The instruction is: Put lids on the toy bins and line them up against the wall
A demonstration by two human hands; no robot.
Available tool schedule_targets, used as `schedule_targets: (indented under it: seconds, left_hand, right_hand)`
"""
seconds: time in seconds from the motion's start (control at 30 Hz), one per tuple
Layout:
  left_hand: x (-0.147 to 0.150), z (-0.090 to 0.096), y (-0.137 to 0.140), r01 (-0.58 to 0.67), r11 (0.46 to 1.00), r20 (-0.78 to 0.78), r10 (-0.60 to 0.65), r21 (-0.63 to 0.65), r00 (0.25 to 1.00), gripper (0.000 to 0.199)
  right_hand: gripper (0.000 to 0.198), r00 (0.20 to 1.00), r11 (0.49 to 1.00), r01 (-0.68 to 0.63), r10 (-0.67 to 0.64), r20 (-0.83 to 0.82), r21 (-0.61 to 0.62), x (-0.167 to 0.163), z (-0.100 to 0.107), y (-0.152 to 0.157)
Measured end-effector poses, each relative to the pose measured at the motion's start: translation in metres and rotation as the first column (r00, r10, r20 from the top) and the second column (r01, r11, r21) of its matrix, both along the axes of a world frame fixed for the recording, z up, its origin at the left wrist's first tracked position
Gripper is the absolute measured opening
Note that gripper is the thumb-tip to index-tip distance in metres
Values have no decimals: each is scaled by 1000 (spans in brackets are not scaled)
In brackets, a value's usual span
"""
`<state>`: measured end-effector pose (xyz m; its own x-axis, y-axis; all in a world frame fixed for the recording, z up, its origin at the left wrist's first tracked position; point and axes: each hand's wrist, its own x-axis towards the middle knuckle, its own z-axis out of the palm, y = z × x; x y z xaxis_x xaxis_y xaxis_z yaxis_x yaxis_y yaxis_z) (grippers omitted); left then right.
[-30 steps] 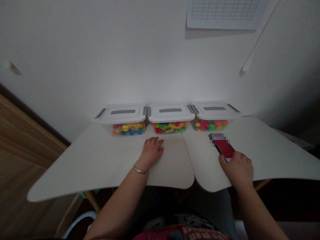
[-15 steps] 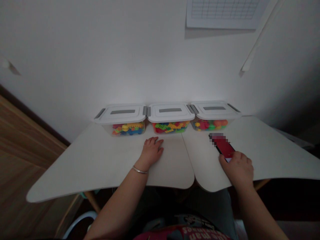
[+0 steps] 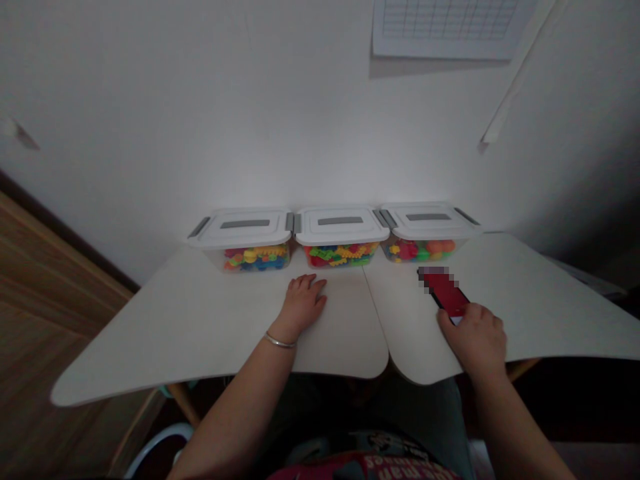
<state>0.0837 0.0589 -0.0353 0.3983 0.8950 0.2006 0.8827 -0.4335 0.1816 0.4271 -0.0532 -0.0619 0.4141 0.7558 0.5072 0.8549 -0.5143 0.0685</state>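
My left hand (image 3: 303, 303) rests on the white table (image 3: 200, 327) with its fingers apart and nothing in them; a silver bangle circles the wrist. Farther right, my right hand (image 3: 477, 337) grips the near end of a smartphone (image 3: 450, 293) with a red screen, thumb on one side and fingers on the other. The phone's far end is pixelated. Beyond my hands stand three clear bins with white lids and grey latches: a left bin (image 3: 245, 227), a middle bin (image 3: 341, 227) and a right bin (image 3: 427, 223). All three lids are on, and colourful plastic toy pieces show through the walls.
Behind the bins rises a white wall (image 3: 275, 113) with a printed grid sheet (image 3: 445, 30) on it. A seam divides the tabletop between my hands. Wooden furniture (image 3: 50, 333) stands at the left, and a pale curved rim (image 3: 160, 443) shows below the table.
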Motion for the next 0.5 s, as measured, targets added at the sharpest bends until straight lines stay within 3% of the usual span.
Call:
schedule_targets:
  seconds: [0.5]
  left_hand:
    - [1, 3, -1, -7, 1000, 4, 7, -21, 1000, 46]
  right_hand:
    - [47, 1000, 1000, 2, -2, -16, 8, -1, 0, 0]
